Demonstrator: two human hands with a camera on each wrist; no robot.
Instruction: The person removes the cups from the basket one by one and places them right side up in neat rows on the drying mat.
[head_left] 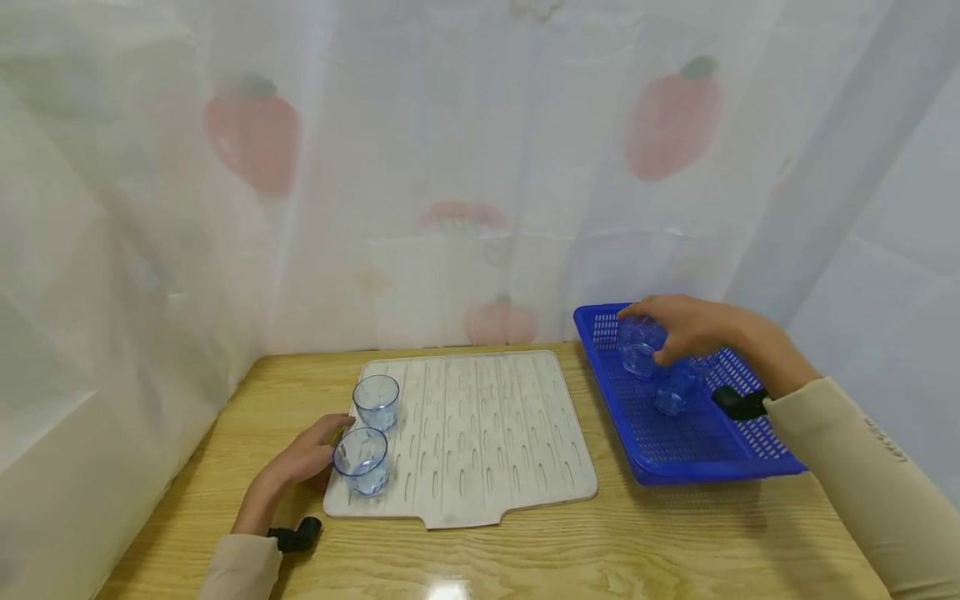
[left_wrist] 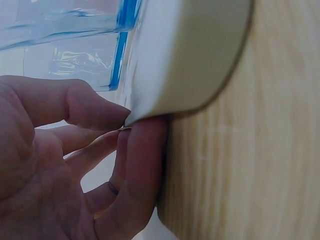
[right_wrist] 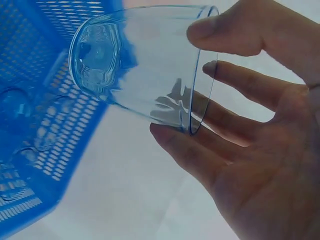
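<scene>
My left hand [head_left: 300, 457] is at the left edge of a pale ribbed drying mat [head_left: 480, 425]. In the left wrist view, thumb and fingers pinch the mat's edge [left_wrist: 200, 60]. Two clear drinking glasses with blue rims stand upright along that side, a nearer glass [head_left: 362, 462] beside the hand and a farther glass [head_left: 377, 402]. Over the blue plastic basket [head_left: 645, 473], my right hand [head_left: 690, 323] holds another glass [right_wrist: 160, 55] by its rim, thumb on one side and fingers on the other. Further glasses [head_left: 671, 400] lie lower in the basket, partly hidden by the hand.
The wooden table [head_left: 420, 567] extends in front of the mat and between mat and basket. A translucent curtain [head_left: 480, 167] with strawberry prints hangs behind the table and along its sides. Each wrist carries a black camera mount [head_left: 296, 535].
</scene>
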